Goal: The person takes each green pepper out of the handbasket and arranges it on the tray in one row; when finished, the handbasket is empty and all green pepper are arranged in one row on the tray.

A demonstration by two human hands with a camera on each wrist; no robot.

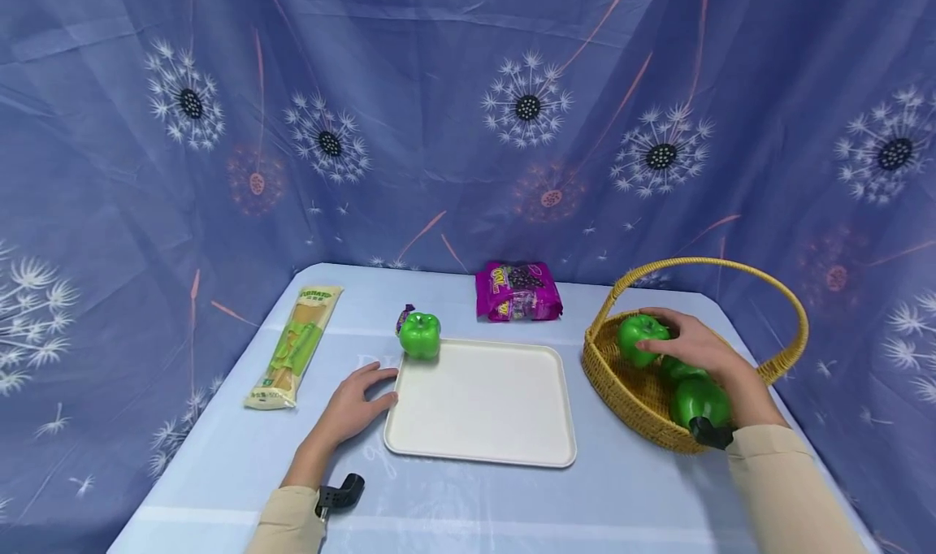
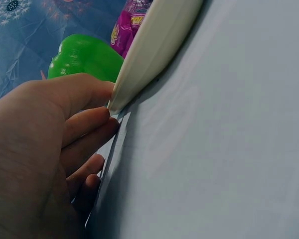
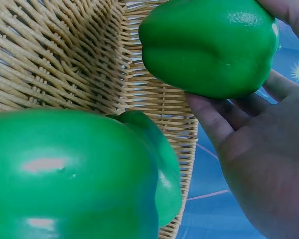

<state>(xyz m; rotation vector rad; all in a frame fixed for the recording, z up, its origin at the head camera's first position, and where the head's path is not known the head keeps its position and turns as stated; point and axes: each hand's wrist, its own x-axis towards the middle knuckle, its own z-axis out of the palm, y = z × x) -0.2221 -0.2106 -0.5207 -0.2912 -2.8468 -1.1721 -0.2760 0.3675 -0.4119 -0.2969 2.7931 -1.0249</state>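
On the left I see a long packet (image 1: 296, 344). Next, the left hand (image 1: 354, 405), with fingers apart, touches the white tray (image 1: 483, 408); one green pepper (image 1: 420, 337) is at its far left corner. On the right, the right hand (image 1: 693, 344) has its fingers clamped on another pepper (image 1: 634, 339) in the basket (image 1: 621, 404).

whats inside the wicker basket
Two green peppers lie in the wicker basket; the right hand grips a third pepper, in or just above it. Whatever the two cover beneath them cannot be seen.

Blue dandelion-print cloth (image 1: 424, 132) behind pale table (image 1: 468, 501).
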